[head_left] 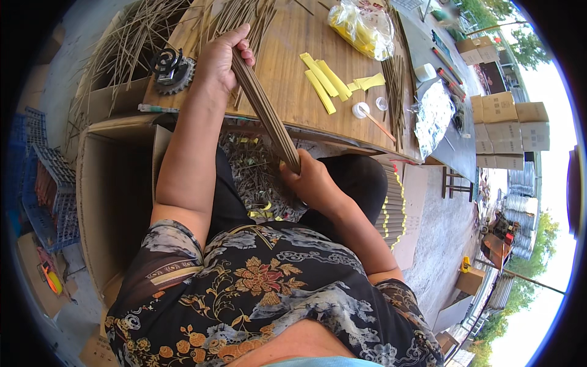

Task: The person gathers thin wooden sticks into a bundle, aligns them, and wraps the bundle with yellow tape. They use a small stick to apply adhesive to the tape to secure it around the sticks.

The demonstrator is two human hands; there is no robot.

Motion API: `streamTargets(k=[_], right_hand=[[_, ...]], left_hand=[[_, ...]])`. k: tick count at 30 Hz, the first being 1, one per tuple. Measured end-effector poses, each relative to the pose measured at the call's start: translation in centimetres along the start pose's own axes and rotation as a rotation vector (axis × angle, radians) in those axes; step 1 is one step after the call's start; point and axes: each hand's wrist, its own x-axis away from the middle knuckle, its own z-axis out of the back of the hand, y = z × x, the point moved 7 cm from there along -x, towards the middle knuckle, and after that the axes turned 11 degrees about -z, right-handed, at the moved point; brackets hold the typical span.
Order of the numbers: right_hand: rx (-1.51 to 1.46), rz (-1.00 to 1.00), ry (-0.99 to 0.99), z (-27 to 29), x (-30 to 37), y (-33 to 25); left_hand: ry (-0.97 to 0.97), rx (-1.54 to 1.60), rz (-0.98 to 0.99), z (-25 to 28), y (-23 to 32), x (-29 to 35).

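Note:
A bundle of thin brown sticks (264,113) runs slantwise from the wooden table (287,79) down to my lap. My left hand (221,61) grips its upper end on the tabletop. The lower end is clasped in my right hand (309,178), just below the table's front edge. More loose sticks (238,15) lie fanned on the table behind my left hand. Yellow paper strips (324,82) lie to the right of the bundle.
A metal gear-like part (171,70) sits at the table's left corner. A clear bag of yellow strips (364,27), small white lids (361,110) and a foil sheet (433,116) lie to the right. An open cardboard box (113,196) stands at my left, banded stick bundles (394,208) at my right.

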Motion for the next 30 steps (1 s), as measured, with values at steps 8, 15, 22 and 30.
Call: streamTargets(k=[8,15,22,30], right_hand=[[-1.049,-0.345,-0.936,-2.9,3.4,-2.0],[-0.170,-0.180,-0.169,-0.8,0.3,0.3],[-0.292,-0.198,-0.275,-0.5,0.4,-0.7],[-0.984,-0.306,-0.718,-0.7,1.0,-3.0]], left_hand=[[-0.369,0.403,0.133,-2.0,-0.2,-0.1],[-0.008,0.057,-0.016,-0.4,0.5,0.2],[-0.031,0.010,-0.030,-1.5,-0.2,1.1],[-0.343,0.278,0.215,-6.2,-3.2,6.3]])
